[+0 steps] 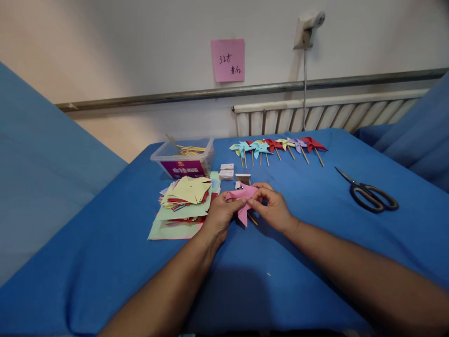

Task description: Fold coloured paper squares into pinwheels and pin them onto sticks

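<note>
I see both hands meeting over the middle of the blue table [315,243] on a pink paper pinwheel [242,199] — my left hand [219,216] pinches its left edge between thumb and fingers, and my right hand [273,208] closes fingertips on the folded top corner near the centre. A thin wooden stick [252,219] pokes out below the paper, just under the right hand. I judge the pinwheel very light and floppy, easy to crease or tear, so I would hold it where it is held now: at the folded points gathered in the centre and along one stiff fold, never by a loose sail. The stick looks slim and likely to snap if bent. Just to the left lies a stack of cut coloured paper [184,201], touching the cloth and close to the left wrist; behind it stands a clear plastic box of sticks [184,157]. Small white boxes [227,172] sit between the box and the hands. Farther back a row of finished pinwheels [277,146] lies flat, and black scissors [370,193] rest well apart to the right.
</note>
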A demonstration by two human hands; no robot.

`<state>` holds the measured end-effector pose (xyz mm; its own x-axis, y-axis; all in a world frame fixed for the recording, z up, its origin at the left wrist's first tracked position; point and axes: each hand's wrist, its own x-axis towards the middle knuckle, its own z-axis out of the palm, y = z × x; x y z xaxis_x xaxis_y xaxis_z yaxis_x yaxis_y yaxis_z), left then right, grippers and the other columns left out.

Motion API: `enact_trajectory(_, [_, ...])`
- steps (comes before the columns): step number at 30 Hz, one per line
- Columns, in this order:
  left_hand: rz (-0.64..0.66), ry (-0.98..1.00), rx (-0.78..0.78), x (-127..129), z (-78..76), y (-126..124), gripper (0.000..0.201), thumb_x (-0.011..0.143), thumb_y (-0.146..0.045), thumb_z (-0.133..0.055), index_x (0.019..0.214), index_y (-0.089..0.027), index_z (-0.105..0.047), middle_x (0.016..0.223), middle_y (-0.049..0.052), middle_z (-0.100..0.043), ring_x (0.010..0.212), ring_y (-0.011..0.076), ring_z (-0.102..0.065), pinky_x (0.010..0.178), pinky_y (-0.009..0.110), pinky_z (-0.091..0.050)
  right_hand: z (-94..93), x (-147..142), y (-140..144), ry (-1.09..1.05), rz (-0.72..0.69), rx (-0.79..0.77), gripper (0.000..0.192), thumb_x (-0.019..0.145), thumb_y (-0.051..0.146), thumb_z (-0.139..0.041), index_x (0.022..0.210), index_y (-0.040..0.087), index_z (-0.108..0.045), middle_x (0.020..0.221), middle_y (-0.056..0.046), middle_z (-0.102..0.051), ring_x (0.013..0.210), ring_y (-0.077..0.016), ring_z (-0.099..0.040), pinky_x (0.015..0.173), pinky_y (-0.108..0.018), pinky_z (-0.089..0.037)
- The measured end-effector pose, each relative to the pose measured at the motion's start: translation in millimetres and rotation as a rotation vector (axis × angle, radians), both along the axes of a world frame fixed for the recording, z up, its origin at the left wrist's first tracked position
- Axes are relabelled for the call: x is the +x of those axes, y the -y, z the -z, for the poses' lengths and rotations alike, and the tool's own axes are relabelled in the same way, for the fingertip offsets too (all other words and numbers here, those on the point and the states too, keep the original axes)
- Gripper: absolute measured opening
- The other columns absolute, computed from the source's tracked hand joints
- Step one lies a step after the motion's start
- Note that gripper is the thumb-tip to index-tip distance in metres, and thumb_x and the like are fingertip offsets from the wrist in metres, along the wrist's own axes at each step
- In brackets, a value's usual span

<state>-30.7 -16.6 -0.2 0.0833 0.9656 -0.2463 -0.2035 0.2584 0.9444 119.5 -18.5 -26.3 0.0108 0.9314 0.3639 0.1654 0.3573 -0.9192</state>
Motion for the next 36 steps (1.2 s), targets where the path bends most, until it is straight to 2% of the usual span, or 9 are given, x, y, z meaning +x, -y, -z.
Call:
enact_trajectory(3, [0.070, -0.032, -0.020, -2, -1.5, -1, 0.036, 0.055, -0.018, -0.080, 0.086, -0.013, -0.064, 0.072, 0.004, -0.068, 0.063, 0.0169, -0.063, 0.063, 0.028, -0.048, 0.0, 2, -3, -0.167, 0.013, -0.087, 0.032, 0.071, 0.032, -0.072, 0.099, 0.023, -0.059, 0.117, -0.008, -0.058, 0.104, -0.0222, -0.059, 0.085, -0.037, -0.048])
enact_trajectory(5, [0.125, -0.047, -0.033, -4, -3.7, -1, 0.035, 0.055, -0.016, -0.078, 0.086, -0.013, -0.064, 0.072, 0.004, -0.068, 0.063, 0.0168, -0.063, 0.062, 0.028, -0.048, -1.5, 5, -7, -0.270, -0.008, -0.175, 0.045, 0.069, 0.036, -0.074, 0.108, 0.024, -0.055, 0.109, -0.006, -0.063, 0.098, -0.0211, -0.061, 0.081, -0.036, -0.049])
enact_trajectory(10, [0.206, -0.136, -0.018, -6, -11.0, 2, 0.038, 0.056, -0.010, -0.075, 0.091, -0.013, -0.062, 0.071, 0.001, -0.065, 0.059, 0.0126, -0.059, 0.058, 0.024, -0.045, -9.0, 13, -10, -0.327, -0.274, -0.368, 0.039, 0.067, 0.041, -0.076, 0.095, 0.020, -0.059, 0.070, 0.003, -0.062, 0.061, -0.0132, -0.057, 0.058, -0.027, -0.044])
enact_trajectory(15, [0.293, -0.254, 0.020, -8, -11.2, 5, 0.044, 0.057, -0.011, -0.075, 0.099, -0.013, -0.060, 0.069, 0.000, -0.063, 0.056, 0.0115, -0.057, 0.052, 0.021, -0.040, -12.9, 18, -7, -0.213, -0.442, -0.399, 0.037, 0.062, 0.035, -0.081, 0.089, 0.018, -0.063, 0.070, 0.003, -0.062, 0.059, -0.0111, -0.055, 0.057, -0.025, -0.044])
enact_trajectory(21, [0.301, -0.379, 0.075, -7, -9.4, 5, 0.050, 0.058, -0.012, -0.073, 0.106, -0.014, -0.057, 0.061, -0.003, -0.058, 0.049, 0.0095, -0.051, 0.044, 0.020, -0.033, -14.6, 20, -8, -0.173, -0.500, -0.425, 0.039, 0.060, 0.034, -0.082, 0.090, 0.018, -0.063, 0.068, 0.003, -0.062, 0.057, -0.0104, -0.054, 0.056, -0.024, -0.043])
enact_trajectory(25, [0.258, -0.417, 0.125, -7, -7.0, 4, 0.051, 0.058, -0.012, -0.073, 0.108, -0.014, -0.058, 0.057, -0.006, -0.054, 0.045, 0.0081, -0.047, 0.042, 0.019, -0.031, -10.9, 19, -10, -0.154, -0.453, -0.400, 0.035, 0.059, 0.032, -0.081, 0.086, 0.017, -0.064, 0.070, 0.003, -0.061, 0.059, -0.0105, -0.054, 0.059, -0.025, -0.043])
enact_trajectory(28, [0.189, -0.366, 0.129, -6, -3.6, 1, 0.056, 0.058, -0.013, -0.075, 0.111, -0.014, -0.057, 0.059, -0.004, -0.059, 0.047, 0.0102, -0.052, 0.045, 0.020, -0.034, -6.2, 13, -10, -0.179, -0.336, -0.382, 0.033, 0.059, 0.031, -0.080, 0.085, 0.018, -0.063, 0.069, 0.003, -0.061, 0.058, -0.0109, -0.053, 0.058, -0.025, -0.042])
enact_trajectory(33, [0.073, -0.061, -0.014, -3, -4.2, -2, 0.060, 0.059, -0.015, -0.080, 0.114, -0.014, -0.056, 0.080, 0.005, -0.069, 0.066, 0.0164, -0.065, 0.065, 0.028, -0.049, -6.2, -1, -4, -0.349, -0.045, -0.380, 0.038, 0.059, 0.035, -0.079, 0.088, 0.018, -0.060, 0.071, 0.002, -0.064, 0.059, -0.0125, -0.057, 0.059, -0.027, -0.046])
enact_trajectory(36, [0.077, 0.150, -0.106, 0, -6.8, 1, 0.049, 0.062, -0.016, -0.079, 0.108, -0.015, -0.061, 0.085, 0.005, -0.069, 0.074, 0.0156, -0.065, 0.074, 0.030, -0.050, -9.3, -6, -1, -0.493, 0.056, -0.386, 0.043, 0.058, 0.038, -0.080, 0.090, 0.018, -0.058, 0.069, 0.002, -0.064, 0.057, -0.0122, -0.058, 0.058, -0.027, -0.047])
